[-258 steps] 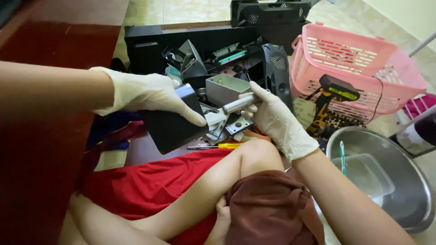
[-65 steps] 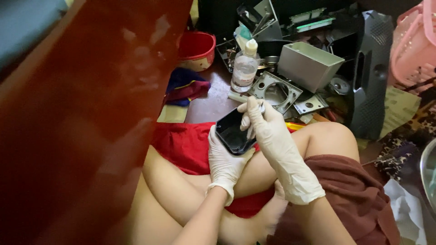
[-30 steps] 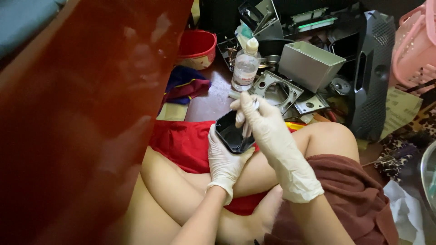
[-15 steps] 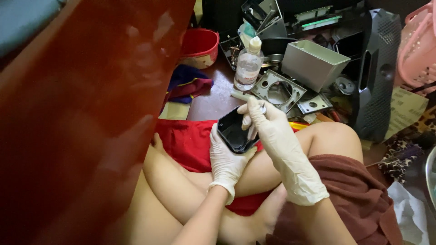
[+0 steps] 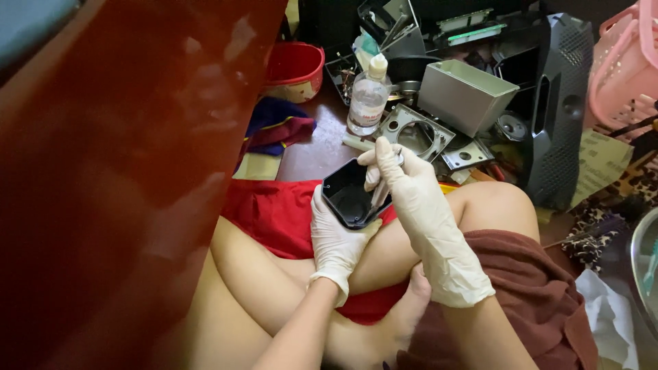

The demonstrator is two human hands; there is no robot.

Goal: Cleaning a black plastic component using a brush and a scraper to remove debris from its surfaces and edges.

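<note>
Mostly the left half of the view is a big glossy dark-red wooden panel (image 5: 116, 171), blurred, close to the camera. Next in size: the person's bare crossed legs w/ red cloth (image 5: 274, 212) over the lap and a brown-maroon cloth (image 5: 528, 294) over the right knee.

Upper right, on the dark floor, stands a tall black plastic speaker-type casing w/ perforated side (image 5: 558, 116), upright, and just right of it a pink plastic lattice basket (image 5: 627, 68), cut by the frame edge. Beside the black casing, to its left, sits an open grey sheet-metal box (image 5: 466, 92), tilted. Below that box lies a grey metal plate w/ a round hole (image 5: 415, 133), flat on the floor. A red plastic bowl (image 5: 295, 68) sits near the panel; a blue-red-yellow rag (image 5: 274, 130) lies below it.

A clear plastic bottle w/ white nozzle cap (image 5: 368, 99) stands upright btwn bowl and metal plate.

Centre: left hand (image 5: 336, 240), in a white latex glove, is closed around a small black rounded-rectangle plastic shell (image 5: 353, 195) from below, hollow side up, held above the lap. Right hand (image 5: 411, 195), also white-gloved, is over the shell's right edge, fingers pinched on a small item at the rim; can't tell what it is. Both hands touch the shell.
</note>
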